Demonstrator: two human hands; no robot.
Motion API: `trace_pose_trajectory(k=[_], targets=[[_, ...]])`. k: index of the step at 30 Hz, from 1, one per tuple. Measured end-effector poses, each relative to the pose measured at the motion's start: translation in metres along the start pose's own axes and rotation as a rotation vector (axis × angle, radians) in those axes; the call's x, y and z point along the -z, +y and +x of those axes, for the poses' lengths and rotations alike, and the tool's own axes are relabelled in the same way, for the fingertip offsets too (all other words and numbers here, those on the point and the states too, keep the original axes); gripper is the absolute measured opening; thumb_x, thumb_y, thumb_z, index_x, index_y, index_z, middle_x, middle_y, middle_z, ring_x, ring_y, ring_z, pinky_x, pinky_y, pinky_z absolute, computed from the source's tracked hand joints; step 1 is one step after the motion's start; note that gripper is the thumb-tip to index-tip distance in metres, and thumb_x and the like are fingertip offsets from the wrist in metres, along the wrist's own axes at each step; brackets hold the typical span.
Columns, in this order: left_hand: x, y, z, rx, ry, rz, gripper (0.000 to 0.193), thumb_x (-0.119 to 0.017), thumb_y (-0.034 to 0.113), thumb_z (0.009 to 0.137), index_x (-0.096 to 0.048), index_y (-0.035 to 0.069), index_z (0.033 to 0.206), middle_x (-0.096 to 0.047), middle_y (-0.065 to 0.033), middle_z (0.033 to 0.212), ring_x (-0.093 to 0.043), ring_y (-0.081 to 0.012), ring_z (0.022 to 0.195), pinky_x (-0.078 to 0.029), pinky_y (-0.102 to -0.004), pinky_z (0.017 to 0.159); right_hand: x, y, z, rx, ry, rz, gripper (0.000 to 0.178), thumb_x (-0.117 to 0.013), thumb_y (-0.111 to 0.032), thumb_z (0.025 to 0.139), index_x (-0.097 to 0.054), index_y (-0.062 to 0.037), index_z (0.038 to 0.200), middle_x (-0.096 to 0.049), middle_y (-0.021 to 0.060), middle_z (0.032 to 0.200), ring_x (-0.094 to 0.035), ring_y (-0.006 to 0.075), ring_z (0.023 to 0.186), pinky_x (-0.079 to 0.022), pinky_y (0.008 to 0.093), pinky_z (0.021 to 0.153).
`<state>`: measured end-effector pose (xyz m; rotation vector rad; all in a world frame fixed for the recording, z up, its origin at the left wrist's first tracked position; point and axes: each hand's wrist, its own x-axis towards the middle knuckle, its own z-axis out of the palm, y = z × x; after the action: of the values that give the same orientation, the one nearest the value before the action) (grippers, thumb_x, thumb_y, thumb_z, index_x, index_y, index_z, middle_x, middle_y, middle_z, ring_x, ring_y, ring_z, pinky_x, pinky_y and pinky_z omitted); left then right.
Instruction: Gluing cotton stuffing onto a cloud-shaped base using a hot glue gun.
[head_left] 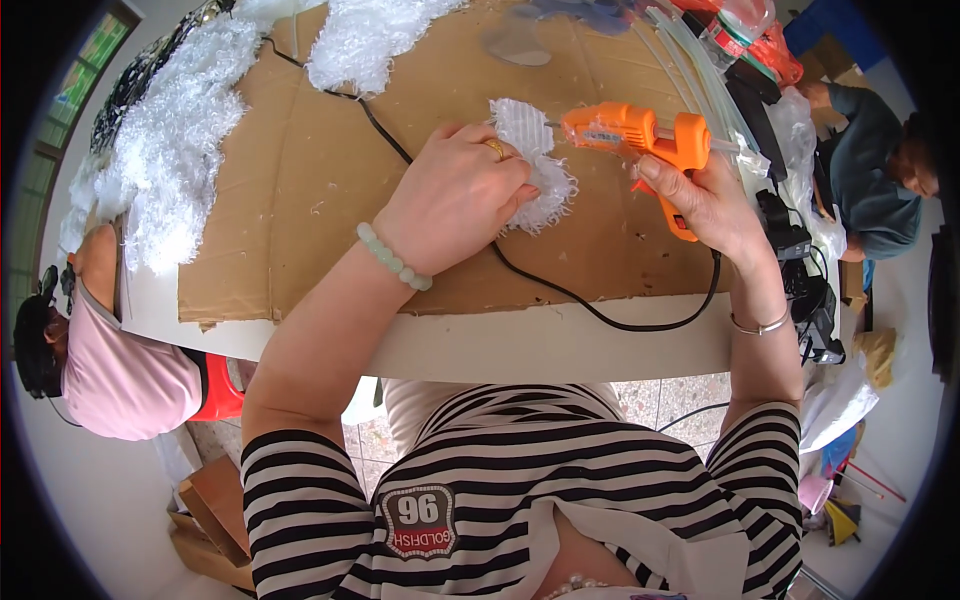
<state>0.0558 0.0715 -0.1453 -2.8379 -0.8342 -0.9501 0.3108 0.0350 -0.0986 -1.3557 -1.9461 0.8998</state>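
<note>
An orange hot glue gun (640, 130) is gripped in my right hand (705, 200), its handle inside my fingers and its nozzle pointing left. Just left of the nozzle lies a small piece of white fluffy fabric (545, 185) on the cardboard. My left hand (465, 180) rests on the left side of this fabric, fingers curled and closed on it, so part of the piece is hidden beneath. A clear glue stick (735, 146) pokes out of the gun's back end. From the handle a black cord (610, 322) loops left under my left hand.
Brown cardboard (330, 220) covers much of the white table (560, 350). White fluffy fabric (185, 130) is heaped at the left, with another piece (370, 40) at the back. Clear glue sticks (690, 65) and a plastic bottle (735, 35) are at the far right. People sit at both sides.
</note>
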Motion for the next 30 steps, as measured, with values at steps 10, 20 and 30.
trace_pose_trajectory(k=[10,20,30], targets=[[0.003,0.001,0.001,-0.019,-0.066,0.020,0.012,-0.063,0.016,0.074,-0.062,0.005,0.068,-0.060,-0.0061,0.064,-0.057,-0.0220,0.072,-0.043,-0.0360,0.075,-0.006,0.007,0.002,-0.087,-0.048,0.010,0.036,-0.061,-0.034,0.089,-0.059,0.0001,0.100,-0.061,0.0021,0.084,-0.055,0.0098,0.076,-0.044,0.0232,0.068],[0.004,0.005,0.003,-0.016,-0.088,0.047,0.004,-0.058,0.010,0.071,-0.057,0.006,0.070,-0.057,-0.0053,0.061,-0.056,-0.0219,0.070,-0.042,-0.0367,0.079,-0.004,0.003,0.001,-0.196,-0.109,-0.068,0.037,-0.061,-0.033,0.089,-0.059,0.0002,0.104,-0.060,0.0008,0.081,-0.052,0.0094,0.073,-0.043,0.0231,0.065],[0.009,0.007,0.004,-0.014,-0.196,0.074,0.016,-0.068,0.012,0.071,-0.055,0.004,0.078,-0.065,-0.0079,0.080,-0.059,-0.0245,0.080,-0.043,-0.0384,0.081,-0.006,0.008,0.000,-0.167,-0.085,-0.116,0.033,-0.059,-0.033,0.090,-0.060,-0.0009,0.097,-0.059,0.0012,0.075,-0.051,0.0090,0.066,-0.042,0.0229,0.059]])
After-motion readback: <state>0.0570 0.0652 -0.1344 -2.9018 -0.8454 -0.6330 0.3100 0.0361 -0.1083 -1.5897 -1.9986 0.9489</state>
